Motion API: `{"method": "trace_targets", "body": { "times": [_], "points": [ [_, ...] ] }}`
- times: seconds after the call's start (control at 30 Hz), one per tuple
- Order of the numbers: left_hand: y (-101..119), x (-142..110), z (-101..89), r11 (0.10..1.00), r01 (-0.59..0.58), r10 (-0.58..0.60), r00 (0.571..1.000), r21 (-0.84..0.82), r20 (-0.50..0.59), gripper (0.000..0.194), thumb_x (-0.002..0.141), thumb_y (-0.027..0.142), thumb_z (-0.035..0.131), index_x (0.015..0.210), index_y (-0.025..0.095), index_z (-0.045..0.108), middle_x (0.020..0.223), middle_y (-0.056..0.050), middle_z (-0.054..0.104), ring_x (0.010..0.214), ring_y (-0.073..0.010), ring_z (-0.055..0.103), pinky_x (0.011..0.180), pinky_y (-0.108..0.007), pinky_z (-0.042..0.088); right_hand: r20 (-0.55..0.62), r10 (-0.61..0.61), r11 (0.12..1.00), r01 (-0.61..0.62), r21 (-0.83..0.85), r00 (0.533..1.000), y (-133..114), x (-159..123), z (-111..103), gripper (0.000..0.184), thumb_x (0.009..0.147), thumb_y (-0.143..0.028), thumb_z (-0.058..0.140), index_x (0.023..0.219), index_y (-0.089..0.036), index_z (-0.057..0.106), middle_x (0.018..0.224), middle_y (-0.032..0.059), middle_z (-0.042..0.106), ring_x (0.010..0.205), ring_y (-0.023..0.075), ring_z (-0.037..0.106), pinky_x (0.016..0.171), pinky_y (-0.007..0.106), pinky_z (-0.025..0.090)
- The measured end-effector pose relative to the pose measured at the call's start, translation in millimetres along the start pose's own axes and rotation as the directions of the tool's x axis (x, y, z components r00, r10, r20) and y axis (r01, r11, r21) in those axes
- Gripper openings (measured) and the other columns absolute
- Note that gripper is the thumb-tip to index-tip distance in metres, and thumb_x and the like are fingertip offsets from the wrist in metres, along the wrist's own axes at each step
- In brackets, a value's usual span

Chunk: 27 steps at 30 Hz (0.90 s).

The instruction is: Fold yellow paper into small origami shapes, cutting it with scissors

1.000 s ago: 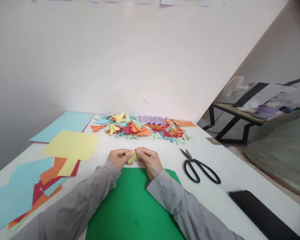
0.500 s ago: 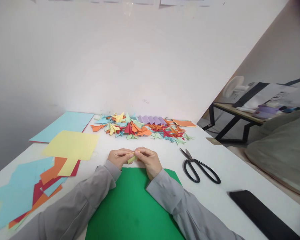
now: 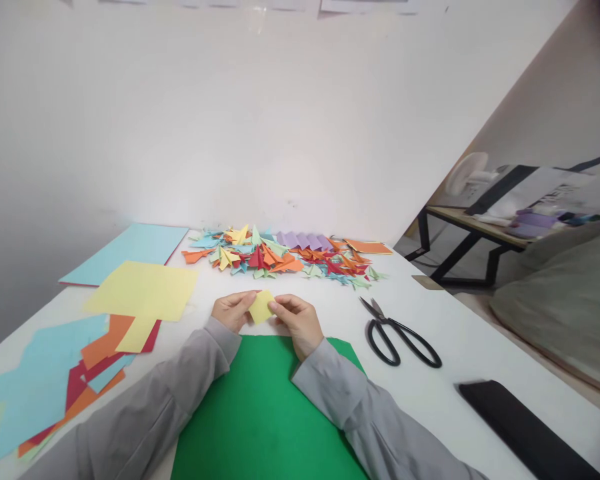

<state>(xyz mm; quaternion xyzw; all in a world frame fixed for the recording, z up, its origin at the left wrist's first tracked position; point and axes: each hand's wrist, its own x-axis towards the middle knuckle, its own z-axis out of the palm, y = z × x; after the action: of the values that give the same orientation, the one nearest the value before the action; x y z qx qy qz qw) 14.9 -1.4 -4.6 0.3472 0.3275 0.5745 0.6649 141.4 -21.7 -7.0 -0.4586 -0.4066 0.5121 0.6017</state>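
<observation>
A small yellow piece of paper, roughly square and turned on its corner, is held up between my two hands. My left hand pinches its left edge between thumb and fingers. On the opposite edge, my right hand grips it the same way. Both hands are above the table, just beyond the far edge of a green sheet. Behind them lies a pile of small folded paper planes in several colours. Black-handled scissors rest to the right of my right hand, blades pointing away.
On the left lie a large yellow sheet, blue sheets and orange and red scraps. A blue sheet, a pleated purple paper and orange paper are near the wall. A black flat object lies at right front.
The yellow paper was narrow and folded between my fingertips; now it is opened out into a wider square facing me. My left hand has shifted slightly left.
</observation>
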Motion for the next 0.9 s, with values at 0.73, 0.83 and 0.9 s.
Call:
{"method": "trace_targets", "body": {
  "times": [0.73,0.83,0.9],
  "points": [
    [-11,7,-11.0,0.974,-0.023,0.047,0.993,0.226,-0.104,0.030,0.043,0.034,0.074,0.061,0.011,0.067,0.054,-0.004,0.063,0.048,-0.0128,0.055,0.048,-0.026,0.047,0.164,-0.008,0.998,0.019,-0.063,0.986,3,-8,4,0.027,0.051,-0.031,0.073,0.070,-0.017,0.062,0.055,-0.0018,0.060,0.048,0.0109,0.053,0.045,0.023,0.042],
    [-12,7,-10.9,0.975,-0.011,0.036,0.993,0.224,-0.109,0.031,0.043,0.034,0.074,0.061,0.010,0.067,0.053,-0.004,0.063,0.047,-0.0131,0.055,0.047,-0.026,0.047,0.145,-0.021,0.997,0.031,-0.065,0.989,4,-7,4,0.026,0.052,-0.030,0.072,0.073,-0.017,0.062,0.054,-0.0029,0.058,0.045,0.0097,0.052,0.044,0.022,0.042],
    [-11,6,-10.2,0.978,-0.006,0.029,0.994,0.207,-0.108,0.031,0.042,0.034,0.075,0.061,0.010,0.067,0.053,-0.004,0.063,0.048,-0.0133,0.056,0.048,-0.027,0.047,0.127,-0.054,0.995,0.064,-0.075,0.990,4,-7,4,0.028,0.053,-0.029,0.072,0.077,-0.018,0.062,0.052,-0.0046,0.055,0.043,0.0083,0.049,0.042,0.021,0.040]
  ]
}}
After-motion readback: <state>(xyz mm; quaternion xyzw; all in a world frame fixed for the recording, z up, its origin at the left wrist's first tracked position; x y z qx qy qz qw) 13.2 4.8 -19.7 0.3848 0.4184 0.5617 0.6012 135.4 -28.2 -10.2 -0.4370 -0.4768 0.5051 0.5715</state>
